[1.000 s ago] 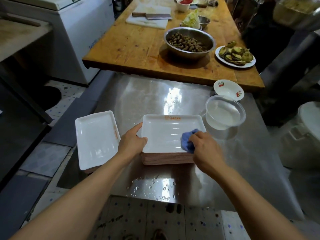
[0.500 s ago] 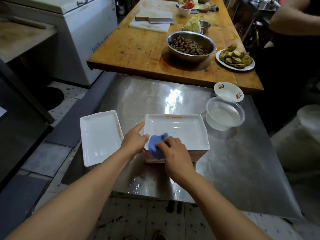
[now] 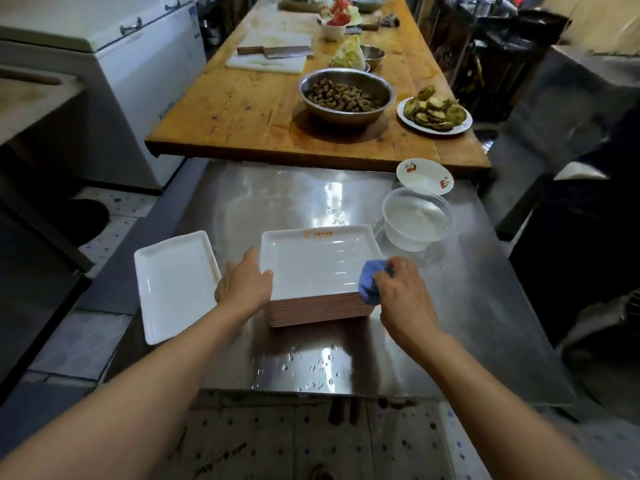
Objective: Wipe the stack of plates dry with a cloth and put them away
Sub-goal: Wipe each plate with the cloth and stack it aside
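A stack of white rectangular plates [image 3: 311, 261] with pinkish undersides stands on the steel table [image 3: 485, 323]. My left hand [image 3: 244, 284] grips the near left corner of the top plate, thumb over its rim. My right hand [image 3: 403, 292] holds a bunched blue cloth [image 3: 369, 280] against the near right corner of the top plate. A second white rectangular plate [image 3: 175, 282] lies to the left, at the table's left edge, on top of others.
A clear plastic bowl [image 3: 417, 218] and a small cherry-print dish [image 3: 424, 176] sit behind the stack on the right. Beyond is a wooden table [image 3: 242, 112] with a metal bowl of food [image 3: 346, 95], a plate of fried slices [image 3: 434, 112] and a cleaver. Water drops lie near the table's front edge.
My right hand has swept the cloth from the near left part of the top plate across to its near right corner. My left hand stays at the left corner.
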`<state>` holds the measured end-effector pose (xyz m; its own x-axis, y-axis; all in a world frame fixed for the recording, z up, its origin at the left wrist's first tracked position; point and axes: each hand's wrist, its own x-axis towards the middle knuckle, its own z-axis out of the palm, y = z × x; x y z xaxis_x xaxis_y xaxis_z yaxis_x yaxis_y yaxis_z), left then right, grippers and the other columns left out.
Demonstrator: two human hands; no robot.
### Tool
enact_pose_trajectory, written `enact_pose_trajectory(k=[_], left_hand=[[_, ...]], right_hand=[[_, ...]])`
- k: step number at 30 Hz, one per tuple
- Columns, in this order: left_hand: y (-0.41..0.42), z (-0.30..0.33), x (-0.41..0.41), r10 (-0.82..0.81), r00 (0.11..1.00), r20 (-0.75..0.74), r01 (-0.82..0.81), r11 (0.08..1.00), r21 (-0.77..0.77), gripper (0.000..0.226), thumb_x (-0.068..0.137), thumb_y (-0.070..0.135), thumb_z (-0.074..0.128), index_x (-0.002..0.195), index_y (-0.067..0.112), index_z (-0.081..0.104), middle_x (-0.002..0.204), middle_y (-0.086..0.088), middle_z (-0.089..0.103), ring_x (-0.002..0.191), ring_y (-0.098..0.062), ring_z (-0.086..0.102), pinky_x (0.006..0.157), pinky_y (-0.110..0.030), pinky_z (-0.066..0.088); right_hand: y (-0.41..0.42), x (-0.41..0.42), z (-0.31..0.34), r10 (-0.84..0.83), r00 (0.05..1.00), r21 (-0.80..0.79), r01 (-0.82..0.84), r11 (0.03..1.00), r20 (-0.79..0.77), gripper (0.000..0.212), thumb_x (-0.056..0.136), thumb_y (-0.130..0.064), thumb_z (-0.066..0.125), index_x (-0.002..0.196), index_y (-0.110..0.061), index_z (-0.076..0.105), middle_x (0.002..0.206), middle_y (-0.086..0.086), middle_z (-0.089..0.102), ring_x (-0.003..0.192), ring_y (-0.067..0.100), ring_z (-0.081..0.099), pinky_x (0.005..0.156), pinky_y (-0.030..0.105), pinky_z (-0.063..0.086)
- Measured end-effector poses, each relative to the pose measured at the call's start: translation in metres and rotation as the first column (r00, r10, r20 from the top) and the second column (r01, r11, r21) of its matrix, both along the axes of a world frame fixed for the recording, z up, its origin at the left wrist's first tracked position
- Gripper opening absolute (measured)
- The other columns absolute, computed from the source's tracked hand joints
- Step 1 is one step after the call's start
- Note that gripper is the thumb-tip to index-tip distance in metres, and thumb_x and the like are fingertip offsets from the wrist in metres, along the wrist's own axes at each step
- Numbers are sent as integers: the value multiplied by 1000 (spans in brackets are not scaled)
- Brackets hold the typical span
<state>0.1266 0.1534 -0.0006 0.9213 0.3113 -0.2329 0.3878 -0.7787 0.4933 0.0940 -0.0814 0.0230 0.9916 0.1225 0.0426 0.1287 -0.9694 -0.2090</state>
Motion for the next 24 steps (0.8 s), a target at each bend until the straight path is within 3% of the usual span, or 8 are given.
enact_pose_trajectory(k=[2,4,6,9,11,13,18,24], left_hand=[[-12,6,-5,-76,991,106,56,982,178,56,89,36,53,140,25,32,135,-11,38,123,-31,38,95,-41,38],[-29,10,-8,-291,937,193,239,937,255,63,89,41,54,144,22,31,146,-8,30,133,-27,29,106,-39,28],[-48,9,-7,-484,864,138,438,858,268,67,90,46,54,147,23,28,155,-4,20,141,-21,19,112,-37,17],[-68,0,-5,-604,797,3,577,764,290,73,89,47,55,149,24,19,158,-4,12,145,-20,11,115,-39,11],[-72,-8,-5,-628,777,-31,596,719,357,69,90,37,56,148,23,20,157,-6,14,145,-23,12,114,-40,16],[-72,-13,-6,-634,774,-7,579,702,416,64,90,29,55,146,23,25,155,-7,19,143,-24,18,111,-40,23],[-75,-10,-14,-657,749,92,525,671,524,45,83,19,57,127,24,47,129,-1,52,117,-22,50,86,-33,35],[-72,15,-24,-629,731,265,465,743,482,28,83,17,53,108,28,61,101,2,66,95,-26,63,65,-33,40]], right_hand=[[-10,-2,6,-88,996,145,91,985,-31,29,80,6,45,106,-3,57,117,9,42,109,26,43,74,23,31],[-21,-3,10,-152,988,259,145,955,4,30,78,9,50,104,-3,59,113,10,48,106,26,46,73,23,31],[-27,-4,14,-181,983,330,159,931,36,22,79,9,53,97,1,63,107,15,55,100,28,49,74,26,37],[-30,-8,18,-232,972,463,193,865,29,13,76,9,49,79,7,62,83,22,61,80,33,54,66,37,45],[-33,-13,18,-259,966,525,222,822,-3,13,74,9,48,74,8,61,71,21,62,63,26,54,54,23,41],[-36,-18,17,-283,959,568,249,785,-28,14,75,9,48,76,7,62,67,17,62,52,8,49,50,12,37],[-44,-25,14,-328,943,634,288,718,-57,16,81,7,48,78,5,63,56,-5,52,56,-15,52,49,3,37],[-47,-24,15,-357,931,655,320,684,-81,15,88,-4,52,89,-9,66,72,-1,58,60,8,54,54,18,44]])
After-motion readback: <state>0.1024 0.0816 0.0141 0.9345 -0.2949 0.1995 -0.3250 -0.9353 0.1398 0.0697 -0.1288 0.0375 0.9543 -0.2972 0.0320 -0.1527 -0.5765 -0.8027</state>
